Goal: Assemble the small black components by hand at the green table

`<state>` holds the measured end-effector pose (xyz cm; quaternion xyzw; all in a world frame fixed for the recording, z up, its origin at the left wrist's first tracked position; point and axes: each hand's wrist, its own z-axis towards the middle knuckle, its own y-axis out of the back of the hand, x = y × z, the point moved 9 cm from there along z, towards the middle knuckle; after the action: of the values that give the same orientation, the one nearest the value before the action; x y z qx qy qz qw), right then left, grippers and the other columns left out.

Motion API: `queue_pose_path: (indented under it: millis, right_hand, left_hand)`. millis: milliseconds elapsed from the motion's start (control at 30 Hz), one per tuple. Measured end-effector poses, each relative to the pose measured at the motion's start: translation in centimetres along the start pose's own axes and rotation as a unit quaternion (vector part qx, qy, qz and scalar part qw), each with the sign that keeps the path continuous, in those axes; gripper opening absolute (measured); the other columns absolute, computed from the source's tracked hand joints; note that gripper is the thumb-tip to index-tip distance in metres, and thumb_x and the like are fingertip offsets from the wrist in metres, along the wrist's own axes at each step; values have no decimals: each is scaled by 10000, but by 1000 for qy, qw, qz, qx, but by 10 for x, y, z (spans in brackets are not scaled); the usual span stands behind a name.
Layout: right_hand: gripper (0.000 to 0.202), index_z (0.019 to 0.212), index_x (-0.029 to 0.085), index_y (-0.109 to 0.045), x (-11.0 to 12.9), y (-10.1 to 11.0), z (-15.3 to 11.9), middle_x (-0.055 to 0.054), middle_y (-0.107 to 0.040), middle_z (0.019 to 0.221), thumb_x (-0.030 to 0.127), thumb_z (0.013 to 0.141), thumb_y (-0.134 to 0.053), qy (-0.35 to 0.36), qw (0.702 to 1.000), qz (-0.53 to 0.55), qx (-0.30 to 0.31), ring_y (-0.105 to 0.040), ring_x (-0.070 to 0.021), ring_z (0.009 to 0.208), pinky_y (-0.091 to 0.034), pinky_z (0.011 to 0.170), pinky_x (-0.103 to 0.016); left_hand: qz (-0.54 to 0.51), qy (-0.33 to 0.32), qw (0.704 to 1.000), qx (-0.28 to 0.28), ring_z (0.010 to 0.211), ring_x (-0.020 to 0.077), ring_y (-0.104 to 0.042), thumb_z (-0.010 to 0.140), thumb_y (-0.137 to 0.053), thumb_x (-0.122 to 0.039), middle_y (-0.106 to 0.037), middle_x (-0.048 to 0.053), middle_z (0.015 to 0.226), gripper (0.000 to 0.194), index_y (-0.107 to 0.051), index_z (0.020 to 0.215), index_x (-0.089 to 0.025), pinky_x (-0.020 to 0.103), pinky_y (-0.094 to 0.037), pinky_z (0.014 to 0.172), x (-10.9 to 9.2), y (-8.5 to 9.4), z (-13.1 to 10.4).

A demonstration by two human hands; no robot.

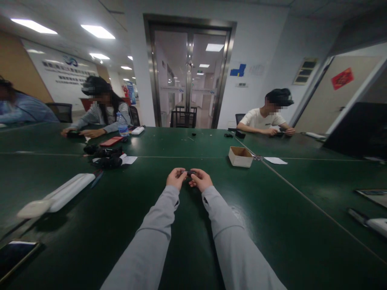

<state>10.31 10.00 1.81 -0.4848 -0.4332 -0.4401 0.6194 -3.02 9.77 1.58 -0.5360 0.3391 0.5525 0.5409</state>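
A small dark object (190,173) is held between my two hands, just above the green table (193,151). My left hand (176,178) pinches its left end between thumb and fingers. On the right end, my right hand (201,180) closes its thumb and index finger, with the other fingers curled below. The object is too small to make out in detail. Both forearms, in grey sleeves, reach forward over the table.
An open box (241,157) lies right of my hands, near a paper (275,160). Black items (105,156), a red phone (111,141), a bottle (122,125) and a white power strip (71,191) are on the left. Several people sit around the table.
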Motion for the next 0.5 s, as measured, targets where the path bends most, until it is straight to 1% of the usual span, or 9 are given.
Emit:
queue_pose_path:
  millis: [100, 233, 367, 500]
  right_hand:
    - [388, 919, 142, -551, 4, 2, -1, 14, -556, 605, 281, 591, -703, 4, 1000, -9, -10, -561, -125, 438, -484, 387, -214]
    - [382, 920, 138, -560, 6, 3, -2, 13, -550, 619, 261, 586, -698, 10, 1000, -14, -8, -562, -122, 441, -482, 390, -210]
    - [400, 947, 133, -559, 6, 2, -2, 6, -555, 653, 262, 591, -687, 19, 1000, -5, 3, -569, -122, 455, -489, 406, -213]
    - [396, 944, 130, -561, 4, 5, 1, 1, -557, 658, 276, 594, -675, 26, 1000, -10, -10, -567, -122, 453, -489, 407, -217]
  left_hand:
    - [14, -6, 1000, 18, 646, 117, -581, 616, -658, -220, -612, 45, 735, 238, -578, 817, -122, 232, -481, 608, -1, -1, 0]
    - [40, -30, 998, 32, 714, 131, -588, 628, -627, -184, -623, 51, 771, 197, -589, 814, -133, 244, -477, 665, -6, 0, -1]
    - [59, -35, 997, 40, 661, 128, -585, 645, -611, -229, -622, 47, 725, 205, -600, 823, -127, 249, -470, 649, -8, -1, 0]
    - [77, -42, 995, 37, 632, 131, -580, 653, -607, -277, -619, 44, 677, 220, -612, 813, -126, 242, -462, 617, -7, -1, 3]
